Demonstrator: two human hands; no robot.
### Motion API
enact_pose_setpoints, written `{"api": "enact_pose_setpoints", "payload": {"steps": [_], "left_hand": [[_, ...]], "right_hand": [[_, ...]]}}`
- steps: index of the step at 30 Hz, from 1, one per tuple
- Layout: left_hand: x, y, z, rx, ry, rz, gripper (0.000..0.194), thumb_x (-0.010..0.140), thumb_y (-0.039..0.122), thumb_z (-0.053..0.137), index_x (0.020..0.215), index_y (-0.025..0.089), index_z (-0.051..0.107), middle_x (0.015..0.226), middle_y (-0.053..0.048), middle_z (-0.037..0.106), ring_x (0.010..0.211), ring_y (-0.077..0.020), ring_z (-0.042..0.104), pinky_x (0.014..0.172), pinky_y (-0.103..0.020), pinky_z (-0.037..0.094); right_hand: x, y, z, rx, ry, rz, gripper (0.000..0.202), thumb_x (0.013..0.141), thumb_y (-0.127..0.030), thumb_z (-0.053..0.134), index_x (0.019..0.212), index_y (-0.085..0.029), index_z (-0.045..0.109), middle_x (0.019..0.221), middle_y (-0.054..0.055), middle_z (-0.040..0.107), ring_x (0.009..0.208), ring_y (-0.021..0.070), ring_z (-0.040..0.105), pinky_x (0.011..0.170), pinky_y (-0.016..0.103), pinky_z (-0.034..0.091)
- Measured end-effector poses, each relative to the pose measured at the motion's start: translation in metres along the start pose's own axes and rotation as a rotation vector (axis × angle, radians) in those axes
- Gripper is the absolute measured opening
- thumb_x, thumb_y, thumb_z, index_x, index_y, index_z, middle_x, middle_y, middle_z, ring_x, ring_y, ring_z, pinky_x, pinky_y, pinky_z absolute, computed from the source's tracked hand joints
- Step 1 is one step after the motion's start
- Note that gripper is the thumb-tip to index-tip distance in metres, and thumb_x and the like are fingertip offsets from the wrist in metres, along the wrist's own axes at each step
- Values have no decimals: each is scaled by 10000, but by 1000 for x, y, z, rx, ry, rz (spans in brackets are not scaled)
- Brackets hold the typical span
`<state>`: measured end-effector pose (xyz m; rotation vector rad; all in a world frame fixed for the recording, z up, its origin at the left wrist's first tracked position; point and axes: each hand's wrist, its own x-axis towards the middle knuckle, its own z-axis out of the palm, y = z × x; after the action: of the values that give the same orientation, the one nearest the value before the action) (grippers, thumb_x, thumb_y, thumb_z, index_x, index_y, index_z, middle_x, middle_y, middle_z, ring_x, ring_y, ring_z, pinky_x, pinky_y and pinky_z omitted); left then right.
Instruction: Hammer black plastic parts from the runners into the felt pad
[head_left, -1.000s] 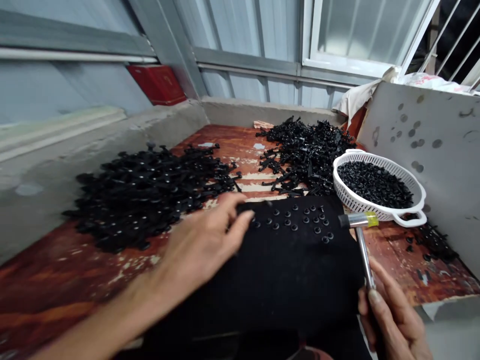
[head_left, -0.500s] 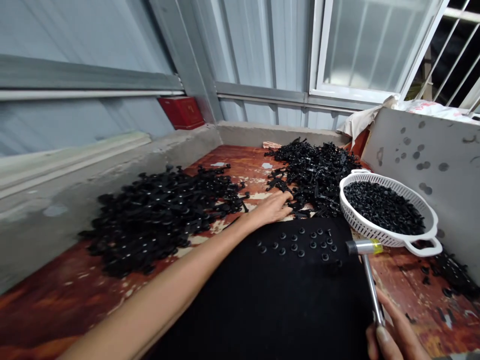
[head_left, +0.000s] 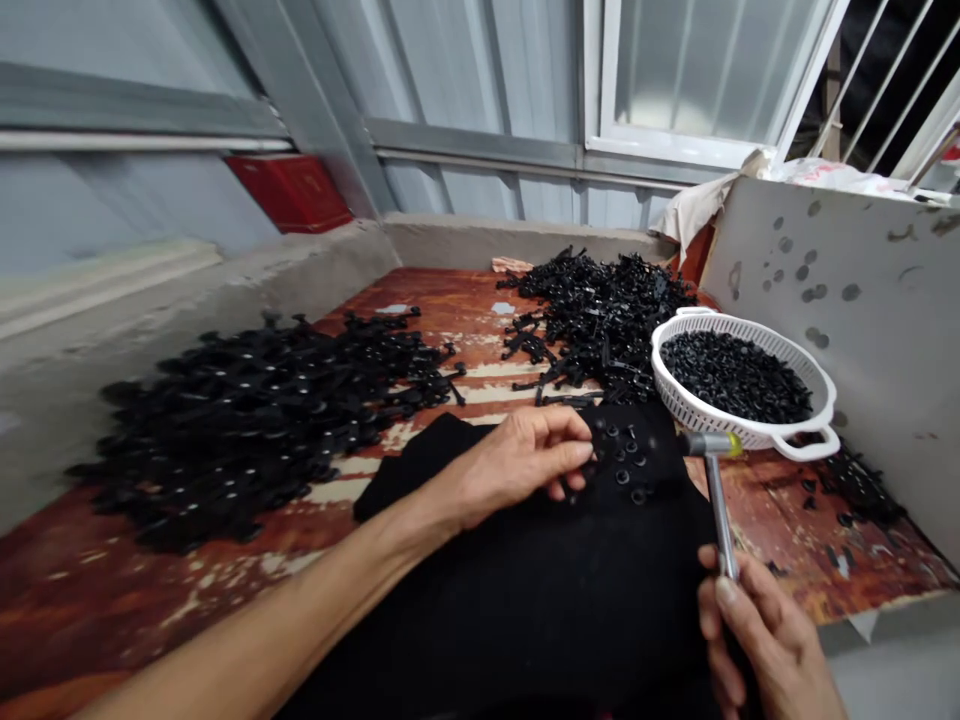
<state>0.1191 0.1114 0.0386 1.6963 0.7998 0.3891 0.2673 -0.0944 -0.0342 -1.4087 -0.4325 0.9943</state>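
Left hand pinched over the small black rings on the black cloth; what the grip holds is hidden, perhaps one ring. About six rings show just right of it. Right hand clenched on one hammer. Two black part piles, one white basket by the counter wall; bare wood only near the edges.

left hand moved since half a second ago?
Yes. The left hand has drawn back from the far pile of black parts to the small rings on the black cloth.
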Motion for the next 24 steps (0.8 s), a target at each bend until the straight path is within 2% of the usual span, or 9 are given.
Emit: {"api": "enact_pose_setpoints", "payload": {"steps": [2,5,7,10,12,15,18,21,24], "left_hand": [[-19,-1,25,-132,-106,-88,271,697,418,658,787,174,579,600,-8,637,542,-135,599,548,-261,493],[-34,-5,50,-247,-211,-150,301,710,438,658,823,161,622,640,-13,638,498,-113,557,520,-254,466],[-37,-10,59,-265,-201,-103,284,725,426,653,812,156,657,707,-17,618,530,-104,542,506,-239,441],[-38,-18,68,-194,-93,50,211,743,359,645,750,154,695,836,-37,595,649,-109,548,535,-219,422],[-38,-23,72,-156,-40,87,206,760,350,629,752,157,699,857,-38,584,666,-111,535,533,-215,416],[-44,-27,76,-214,-27,4,300,766,406,632,948,170,669,824,-25,577,621,-114,513,483,-220,409],[-54,-25,78,-405,-67,-158,512,721,443,693,1138,178,561,913,-55,603,726,-167,586,513,-251,471],[-67,-19,80,-534,-90,-268,546,717,458,706,1152,181,525,1052,-103,614,887,-218,623,645,-311,526],[-74,-16,88,-514,-129,-140,501,709,418,723,1122,190,553,1094,-96,624,977,-234,610,781,-338,519]], "right_hand": [[1,-11,5,12,-98,-30,409,803,-551,688,1009,-214,581,674,-38,620,349,34,339,290,147,340],[1,-20,12,-15,-249,-80,351,868,-548,615,960,-223,520,510,-89,551,343,48,394,328,124,347],[0,-20,16,-32,-360,-75,353,898,-566,561,929,-220,496,488,-87,562,320,41,408,331,113,319],[-5,-16,20,-44,-468,-41,351,928,-569,506,904,-219,495,474,-98,534,306,36,376,319,110,292],[-6,-14,20,-39,-443,-63,322,921,-550,529,900,-231,487,544,-91,554,336,39,363,319,116,312],[-5,-14,18,-129,-331,-159,280,905,-515,562,894,-248,480,698,-67,589,364,48,359,298,148,345],[-3,-15,15,-268,-251,-266,191,926,-414,557,863,-238,519,570,-98,484,346,66,341,290,163,306],[-3,-16,14,-361,-183,-448,75,880,-254,616,818,-223,588,603,-66,522,491,100,484,452,200,420],[-4,-14,15,-434,-180,-616,89,849,-153,612,857,-229,658,756,-18,632,693,137,577,662,247,474]]}}
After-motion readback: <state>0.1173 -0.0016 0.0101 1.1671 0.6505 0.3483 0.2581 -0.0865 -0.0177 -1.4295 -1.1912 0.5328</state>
